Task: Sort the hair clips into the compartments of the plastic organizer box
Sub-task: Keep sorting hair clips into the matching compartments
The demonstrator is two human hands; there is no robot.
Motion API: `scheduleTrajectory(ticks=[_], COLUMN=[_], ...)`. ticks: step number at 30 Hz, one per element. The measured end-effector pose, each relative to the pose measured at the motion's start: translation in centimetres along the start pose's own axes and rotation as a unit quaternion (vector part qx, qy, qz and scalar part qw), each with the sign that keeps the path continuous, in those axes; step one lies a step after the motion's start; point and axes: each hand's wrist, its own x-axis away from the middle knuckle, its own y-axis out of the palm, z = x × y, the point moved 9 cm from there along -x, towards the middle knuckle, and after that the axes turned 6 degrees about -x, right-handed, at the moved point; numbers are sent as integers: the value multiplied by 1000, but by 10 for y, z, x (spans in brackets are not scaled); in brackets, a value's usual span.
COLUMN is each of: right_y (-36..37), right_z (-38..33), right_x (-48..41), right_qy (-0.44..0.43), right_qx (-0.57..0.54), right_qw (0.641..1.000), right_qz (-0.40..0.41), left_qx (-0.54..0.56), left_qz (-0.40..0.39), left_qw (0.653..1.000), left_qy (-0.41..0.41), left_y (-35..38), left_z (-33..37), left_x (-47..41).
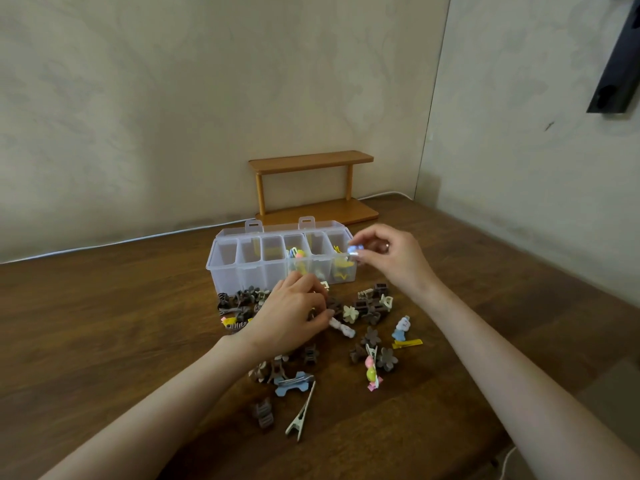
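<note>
The box (249, 268) stands near the desk's (104, 323) far edge, its long axis running left to right along that edge, with the lid swung open behind it. Its six compartments sit in one row. Mixed coloured clips lie in the fourth from the left and yellow ones in the rightmost.

The right hand (388, 254) pinches a small bluish clip (353, 251) between thumb and fingertips, just above the box's right end.

Loose clips (372, 308), mostly brown, are scattered on the desk in front of the box. The left hand (294, 313) rests in this pile with its fingers curled down, the thumb tip at a white clip (343, 328). Whether it grips anything I cannot tell.

Nearer the front edge lie a blue bow clip (292, 382) and a long pale clip (302, 412), whose narrow end points away from the person. A yellow clip (408, 343) lies crosswise to the right.

A small wooden shelf (311, 185) stands behind the box against the wall.
</note>
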Motion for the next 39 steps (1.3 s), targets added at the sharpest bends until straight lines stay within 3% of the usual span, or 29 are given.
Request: scheduleTrajectory(ticks=[6, 11, 24, 28, 33, 39], right_y=[28, 47, -9, -19, -16, -16], right_z=[-11, -9, 9, 26, 42, 45], right_x=[-51, -63, 6, 20, 26, 27], right_qy=[-18, -14, 15, 44, 79, 85], right_qx=[63, 121, 70, 56, 93, 105], right_qw=[998, 992, 997, 997, 992, 991], right_qz=[27, -16, 25, 37, 12, 3], left_qx=[8, 20, 74, 98, 111, 73], left_qz=[3, 13, 25, 64, 115, 104], left_qw=[1000, 1000, 997, 993, 984, 988], left_qy=[15, 16, 1, -32, -75, -86], left_y=[-1, -4, -17, -39, -61, -61], left_z=[3, 4, -2, -15, -37, -44], left_x=[2, 2, -2, -9, -21, -39])
